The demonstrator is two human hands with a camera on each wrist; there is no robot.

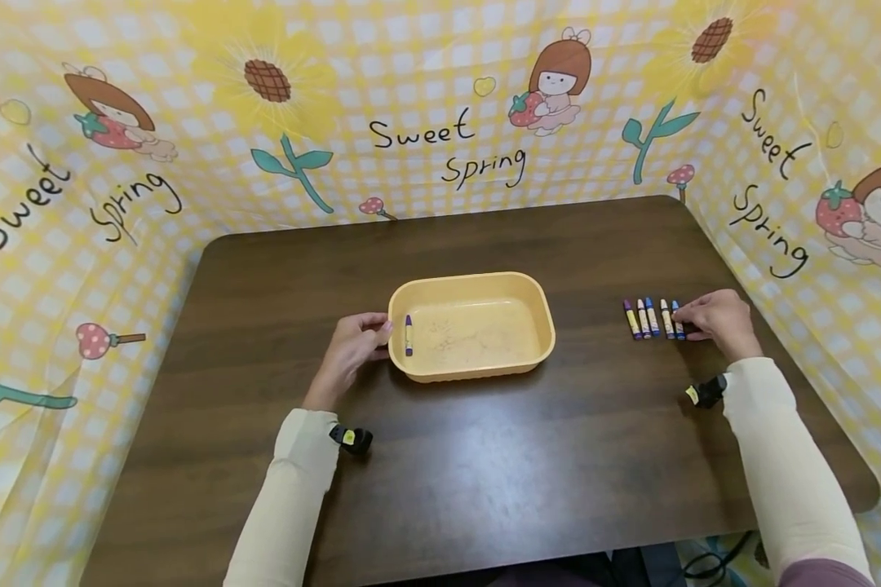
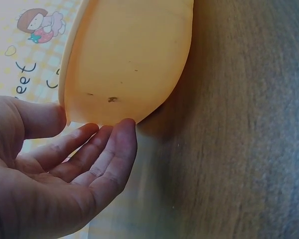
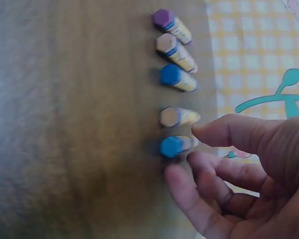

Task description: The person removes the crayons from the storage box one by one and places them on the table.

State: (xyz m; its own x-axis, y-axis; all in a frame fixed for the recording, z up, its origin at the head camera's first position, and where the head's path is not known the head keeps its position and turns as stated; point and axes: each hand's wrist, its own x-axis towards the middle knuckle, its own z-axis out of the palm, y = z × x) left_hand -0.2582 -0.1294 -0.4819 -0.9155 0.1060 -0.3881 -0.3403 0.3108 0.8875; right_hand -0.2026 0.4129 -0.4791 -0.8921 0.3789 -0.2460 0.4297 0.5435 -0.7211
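Note:
A yellow plastic bin sits mid-table, with one purple crayon lying inside near its left wall. My left hand is at the bin's left end. In the left wrist view, its thumb meets the rim and its loosely bent fingers rest against the outer wall. To the right, several crayons lie in a row. My right hand is at the rightmost one, a blue crayon, thumb and fingers spread around it with a small gap visible in the right wrist view. Beside it is a pale-tipped crayon.
Farther left in the row are another blue crayon, a pale one and a purple one. The dark wooden table has a patterned yellow cloth around its back and sides.

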